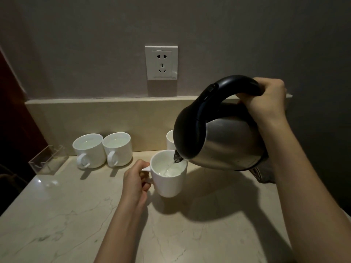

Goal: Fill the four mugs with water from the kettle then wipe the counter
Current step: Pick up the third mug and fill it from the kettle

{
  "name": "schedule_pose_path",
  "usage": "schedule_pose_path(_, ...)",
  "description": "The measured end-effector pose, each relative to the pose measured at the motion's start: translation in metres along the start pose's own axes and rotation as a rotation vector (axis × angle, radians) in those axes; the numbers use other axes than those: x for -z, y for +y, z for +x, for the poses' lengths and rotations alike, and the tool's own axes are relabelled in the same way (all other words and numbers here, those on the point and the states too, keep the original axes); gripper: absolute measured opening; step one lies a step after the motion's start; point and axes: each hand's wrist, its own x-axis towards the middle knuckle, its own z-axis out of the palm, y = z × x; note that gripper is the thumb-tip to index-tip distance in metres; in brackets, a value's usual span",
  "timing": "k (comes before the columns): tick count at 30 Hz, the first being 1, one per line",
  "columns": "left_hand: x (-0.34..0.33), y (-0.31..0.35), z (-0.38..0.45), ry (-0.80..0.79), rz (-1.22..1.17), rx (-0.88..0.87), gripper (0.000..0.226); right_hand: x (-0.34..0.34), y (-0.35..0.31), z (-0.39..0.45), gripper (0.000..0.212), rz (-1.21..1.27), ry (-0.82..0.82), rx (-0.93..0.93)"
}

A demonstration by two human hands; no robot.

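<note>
My right hand grips the black handle of a steel kettle, tilted left with its spout over a white mug. Water streams into that mug, which my left hand holds by the handle, lifted a little above the marble counter. Two white mugs with water in them stand side by side at the back left. A fourth white mug shows only partly behind the kettle, so its contents are hidden.
A clear plastic holder sits at the counter's back left corner. A grey cloth lies under the kettle's base at the right. A wall socket is above the low backsplash ledge.
</note>
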Motion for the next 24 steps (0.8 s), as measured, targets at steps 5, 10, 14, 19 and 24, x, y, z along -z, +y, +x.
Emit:
schedule_pose_path(5, 0.001, 0.000, -0.003, -0.027, 0.019, -0.022, 0.040, 0.005, -0.008, -0.004, 0.025, -0.023, 0.002, 0.036)
schedule_pose_path(10, -0.001, 0.002, -0.006, -0.046, 0.009, -0.042, 0.049, 0.009, -0.013, -0.007, 0.027, -0.045, 0.001, 0.084)
schedule_pose_path(14, 0.000, 0.001, -0.006, -0.026, -0.002, -0.027, 0.038, 0.010, -0.012, -0.005, 0.026, -0.056, 0.018, 0.097)
schedule_pose_path(19, 0.001, 0.001, -0.008, -0.022, -0.003, -0.017, 0.042, 0.009, -0.013, -0.007, 0.027, -0.056, 0.022, 0.096)
schedule_pose_path(24, 0.003, 0.002, -0.009, -0.003, 0.013, -0.004, 0.032, 0.007, -0.012, -0.008, 0.029, -0.051, 0.007, 0.063)
